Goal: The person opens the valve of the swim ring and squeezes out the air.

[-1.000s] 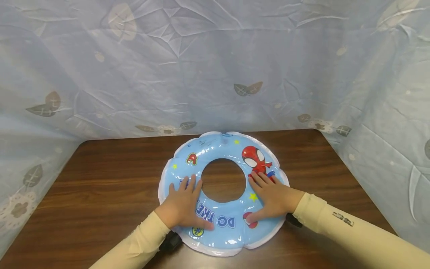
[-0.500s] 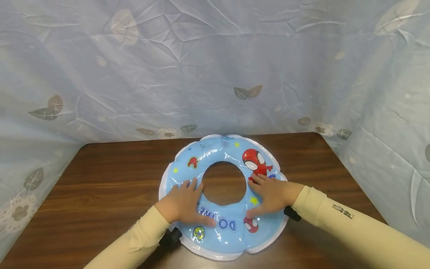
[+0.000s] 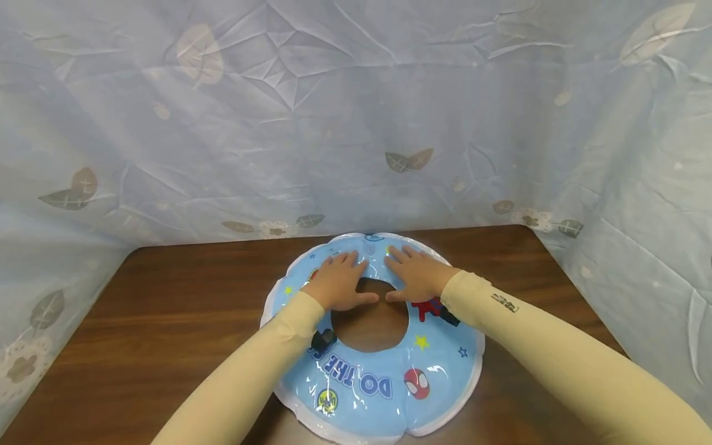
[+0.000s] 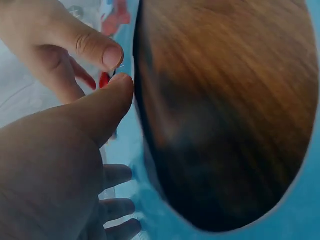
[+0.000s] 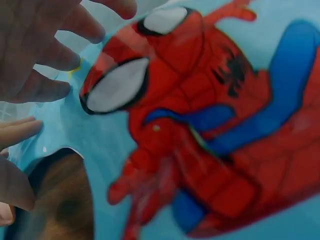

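A light blue inflatable swim ring [image 3: 378,395] with a white scalloped edge lies flat on the table. My left hand [image 3: 338,284] is over its far left part, fingers spread and thumb reaching across the hole. Opposite it, my right hand [image 3: 416,275] spans the far right part, fingers likewise spread. The two thumbs point towards each other above the hole. In the right wrist view a red and blue masked cartoon figure [image 5: 195,100] printed on the ring fills much of the frame. The left wrist view has the left hand [image 4: 55,165] close to the inner rim, its fingertips at the blue surface.
The dark wooden table [image 3: 167,321] extends on both sides of the ring. A pale grey-blue curtain [image 3: 334,123] with leaf and flower prints hangs behind it and along the sides. A small black wrist device [image 3: 324,340] shows beneath the left forearm.
Both hands have moved away from the body, from the ring's near and middle sides to its far part, and closer together. The ring stays in about the same place.
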{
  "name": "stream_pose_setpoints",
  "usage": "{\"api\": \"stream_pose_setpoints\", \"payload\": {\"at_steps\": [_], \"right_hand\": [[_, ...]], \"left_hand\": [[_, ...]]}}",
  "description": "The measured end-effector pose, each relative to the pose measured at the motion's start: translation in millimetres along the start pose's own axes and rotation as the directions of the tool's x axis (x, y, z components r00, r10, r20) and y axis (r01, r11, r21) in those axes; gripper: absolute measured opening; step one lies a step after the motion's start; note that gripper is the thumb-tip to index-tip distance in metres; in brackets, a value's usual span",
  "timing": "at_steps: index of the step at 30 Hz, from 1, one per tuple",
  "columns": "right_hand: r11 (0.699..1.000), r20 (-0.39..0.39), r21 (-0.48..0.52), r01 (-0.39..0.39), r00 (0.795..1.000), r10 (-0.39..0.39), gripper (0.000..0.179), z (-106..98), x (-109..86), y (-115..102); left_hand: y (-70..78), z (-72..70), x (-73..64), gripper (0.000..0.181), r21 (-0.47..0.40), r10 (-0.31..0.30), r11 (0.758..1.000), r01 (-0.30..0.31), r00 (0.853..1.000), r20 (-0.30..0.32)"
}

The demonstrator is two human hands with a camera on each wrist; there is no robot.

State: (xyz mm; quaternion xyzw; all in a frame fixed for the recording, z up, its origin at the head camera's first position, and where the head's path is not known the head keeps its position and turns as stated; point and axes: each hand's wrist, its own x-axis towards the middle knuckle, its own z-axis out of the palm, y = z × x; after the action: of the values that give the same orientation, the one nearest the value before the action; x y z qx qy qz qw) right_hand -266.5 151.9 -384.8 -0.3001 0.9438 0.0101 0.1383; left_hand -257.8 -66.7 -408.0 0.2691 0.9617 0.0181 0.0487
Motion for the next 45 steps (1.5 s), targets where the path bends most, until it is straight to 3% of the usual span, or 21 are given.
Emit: {"api": "stream_pose_setpoints", "payload": {"at_steps": [11,15,19,22,27,30,34,45], "right_hand": [[0.992,0.093,0.105,-0.076,0.993,0.066,0.093,12,8.2,2],[0.989,0.104,0.123,-0.079,0.992,0.067,0.094,10,7.0,5],[0.991,0.067,0.130,-0.031,0.998,0.022,0.090,10,-7.5,5],[0.992,0.020,0.121,0.032,0.999,-0.035,0.083,13,-28.5,0],[0.983,-0.011,0.140,0.115,0.993,-0.115,0.089,24,-68.3,-13],[0.975,0.002,0.176,0.135,0.991,-0.137,0.098,33,-85.4,-19],[0.974,-0.006,0.183,0.136,0.990,-0.138,0.102,44,-93.9,-22],[0.979,0.026,0.181,0.095,0.995,-0.101,0.100,56,-92.6,-24]], "left_hand": [[0.3,11.2,0.9,0.092,-0.060,-0.019,0.998,0.026,0.994,0.112],[-1.9,7.8,-1.5,0.094,-0.072,-0.015,0.997,0.023,0.994,0.111],[-0.8,3.5,-18.6,0.092,-0.064,0.014,0.998,-0.011,0.999,0.045],[4.1,2.0,-41.8,0.092,-0.061,0.049,0.997,-0.047,0.999,0.018],[15.2,5.4,-84.4,0.107,-0.109,0.086,0.991,-0.081,0.995,0.041],[19.5,9.2,-100.8,0.112,-0.139,0.106,0.986,-0.096,0.992,0.062],[21.8,13.8,-109.9,0.110,-0.153,0.116,0.983,-0.106,0.991,0.063],[23.7,21.7,-114.8,0.101,-0.140,0.140,0.982,-0.129,0.988,0.070]]}}
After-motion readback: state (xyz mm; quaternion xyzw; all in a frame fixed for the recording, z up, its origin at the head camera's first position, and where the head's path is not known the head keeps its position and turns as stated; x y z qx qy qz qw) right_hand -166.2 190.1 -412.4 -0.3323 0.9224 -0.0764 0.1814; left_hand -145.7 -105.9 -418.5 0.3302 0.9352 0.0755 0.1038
